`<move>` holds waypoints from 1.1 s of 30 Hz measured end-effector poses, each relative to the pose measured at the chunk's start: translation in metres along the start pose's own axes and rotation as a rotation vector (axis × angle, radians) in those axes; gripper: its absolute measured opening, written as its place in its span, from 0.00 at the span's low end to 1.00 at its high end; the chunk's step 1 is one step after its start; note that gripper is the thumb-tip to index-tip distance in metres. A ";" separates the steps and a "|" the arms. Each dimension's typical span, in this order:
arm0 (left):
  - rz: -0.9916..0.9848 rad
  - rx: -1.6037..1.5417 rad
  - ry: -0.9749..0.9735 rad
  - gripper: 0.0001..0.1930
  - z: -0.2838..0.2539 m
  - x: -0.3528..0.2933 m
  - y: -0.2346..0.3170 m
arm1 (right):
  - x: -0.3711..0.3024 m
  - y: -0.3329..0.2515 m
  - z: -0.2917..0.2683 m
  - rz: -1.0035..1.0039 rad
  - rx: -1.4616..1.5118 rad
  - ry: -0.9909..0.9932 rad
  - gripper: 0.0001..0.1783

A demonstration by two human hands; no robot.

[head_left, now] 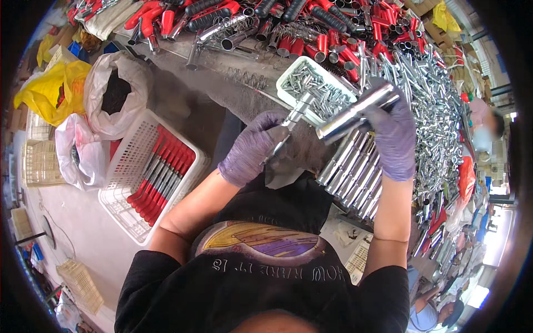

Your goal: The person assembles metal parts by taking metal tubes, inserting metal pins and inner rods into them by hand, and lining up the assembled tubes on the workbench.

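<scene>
Two gloved hands meet over my worktop (233, 94): right hand (395, 139) fingers wrapped round a chrome tube (355, 114) slanting up-right, its lower end facing the short rod (288, 127) clamped in my left hand (250, 150).

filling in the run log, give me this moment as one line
left hand: holds small metal tool | right hand: grips chrome tube | below: row of chrome tubes | left: white basket, red-handled tools
</scene>
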State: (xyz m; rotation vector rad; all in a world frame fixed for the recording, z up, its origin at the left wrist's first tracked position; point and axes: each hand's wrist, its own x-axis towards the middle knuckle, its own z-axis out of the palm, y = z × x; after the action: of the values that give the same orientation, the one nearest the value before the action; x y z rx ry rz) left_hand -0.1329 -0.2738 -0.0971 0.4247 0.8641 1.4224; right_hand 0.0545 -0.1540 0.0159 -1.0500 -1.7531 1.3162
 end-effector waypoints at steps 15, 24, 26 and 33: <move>-0.030 0.176 -0.154 0.15 0.025 -0.017 0.009 | 0.023 -0.001 -0.027 -0.093 0.005 -0.251 0.27; -0.057 0.343 -0.218 0.46 0.051 -0.001 0.001 | 0.006 0.030 0.018 -0.128 -0.405 0.015 0.23; -0.132 0.294 -0.255 0.40 0.051 -0.004 -0.004 | 0.001 0.045 0.020 -0.099 -0.396 0.013 0.23; -0.198 0.267 -0.332 0.27 0.036 0.007 -0.017 | -0.001 0.049 0.018 -0.056 -0.344 -0.103 0.22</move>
State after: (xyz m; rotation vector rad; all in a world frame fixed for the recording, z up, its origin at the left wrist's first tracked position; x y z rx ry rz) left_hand -0.0957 -0.2607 -0.0878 0.7345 0.8004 1.0208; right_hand 0.0483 -0.1541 -0.0359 -1.1231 -2.1237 1.0737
